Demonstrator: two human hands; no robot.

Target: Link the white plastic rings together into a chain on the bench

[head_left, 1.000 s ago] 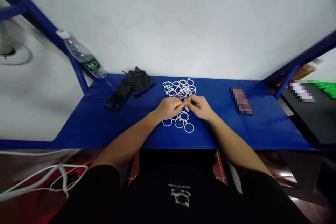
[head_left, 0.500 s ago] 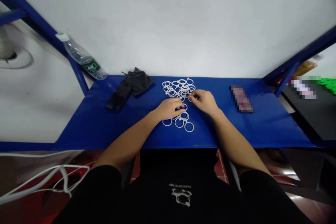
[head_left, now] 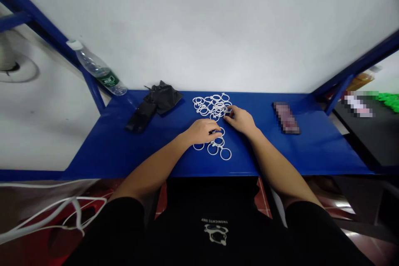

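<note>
My left hand (head_left: 205, 131) is closed in a pinch at a white plastic ring (head_left: 223, 131), its fingers covering part of it. Several more linked white rings (head_left: 225, 154) lie just below, near the table's front, and one is partly hidden under that hand. At the right edge of a tangled pile of white rings (head_left: 215, 106), my right hand (head_left: 240, 119) has thumb and forefinger a little apart around the outer rings. Nothing lifted shows between them. Small knobs stick out from some rings.
On the blue table (head_left: 102, 149) a black pouch (head_left: 165, 96) and a black phone-like object (head_left: 141, 116) lie at left. A plastic water bottle (head_left: 96, 66) leans by the blue frame. At right is a blurred phone-shaped object (head_left: 286, 117). A white wall (head_left: 205, 37) closes the back.
My left hand has shifted slightly right and toward me, and the near rings have slid a little with it. My right hand's thumb and forefinger have parted at the pile.
</note>
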